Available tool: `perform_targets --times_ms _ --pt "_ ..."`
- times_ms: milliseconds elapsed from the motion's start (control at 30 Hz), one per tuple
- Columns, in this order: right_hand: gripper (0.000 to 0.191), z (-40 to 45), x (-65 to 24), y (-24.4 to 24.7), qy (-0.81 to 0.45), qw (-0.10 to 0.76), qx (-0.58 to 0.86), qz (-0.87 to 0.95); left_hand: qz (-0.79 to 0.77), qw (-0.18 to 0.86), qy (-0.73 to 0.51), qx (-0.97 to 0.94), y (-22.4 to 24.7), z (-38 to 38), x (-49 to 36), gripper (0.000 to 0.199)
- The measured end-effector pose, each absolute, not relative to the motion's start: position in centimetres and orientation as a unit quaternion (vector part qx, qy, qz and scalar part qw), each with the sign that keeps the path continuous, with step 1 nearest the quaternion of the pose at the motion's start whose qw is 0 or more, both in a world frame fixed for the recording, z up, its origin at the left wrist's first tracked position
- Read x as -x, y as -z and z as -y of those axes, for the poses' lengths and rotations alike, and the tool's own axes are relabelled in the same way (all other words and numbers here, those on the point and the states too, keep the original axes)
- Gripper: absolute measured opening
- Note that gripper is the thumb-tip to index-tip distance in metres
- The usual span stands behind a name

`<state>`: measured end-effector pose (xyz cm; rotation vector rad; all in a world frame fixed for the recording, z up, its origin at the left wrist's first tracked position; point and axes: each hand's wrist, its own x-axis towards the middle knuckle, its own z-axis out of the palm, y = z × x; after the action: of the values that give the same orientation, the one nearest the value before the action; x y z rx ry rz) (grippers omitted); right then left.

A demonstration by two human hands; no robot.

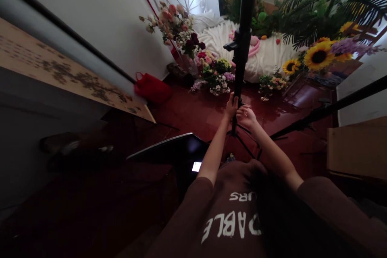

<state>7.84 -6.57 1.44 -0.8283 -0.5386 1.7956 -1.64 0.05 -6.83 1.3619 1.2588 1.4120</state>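
A black light stand [242, 54] rises upright in front of me, its top running out of the picture. My left hand [231, 107] is wrapped round the lower part of its pole. Close beside it, my right hand [246, 116] has its fingers curled and pinched at a small black locking knob on the pole; the knob is mostly hidden by the fingers. Higher up the pole sits another clamp with a knob [231, 45]. Below my hands the stand's thin legs [244, 145] spread over the floor.
Flower bunches [214, 68], sunflowers [319, 54] and a white draped cloth [272, 58] lie beyond the stand. A red bag [152, 88] rests by the left wall. Another black pole [341, 107] slants at right near a cardboard box [358, 149]. A dark panel [169, 149] stands left of me.
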Motion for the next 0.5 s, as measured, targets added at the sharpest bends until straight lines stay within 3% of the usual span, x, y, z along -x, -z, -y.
perform_targets --times_ms 300,500 --pt "0.042 6.0 -7.5 -1.0 -0.731 0.519 0.365 0.250 -0.487 0.401 -0.568 -0.529 6.7 -0.3 1.2 0.048" --pt "0.034 8.0 -9.3 -1.7 -0.748 0.480 0.381 0.256 -0.497 0.371 -0.594 -0.512 7.4 0.9 0.5 0.053"
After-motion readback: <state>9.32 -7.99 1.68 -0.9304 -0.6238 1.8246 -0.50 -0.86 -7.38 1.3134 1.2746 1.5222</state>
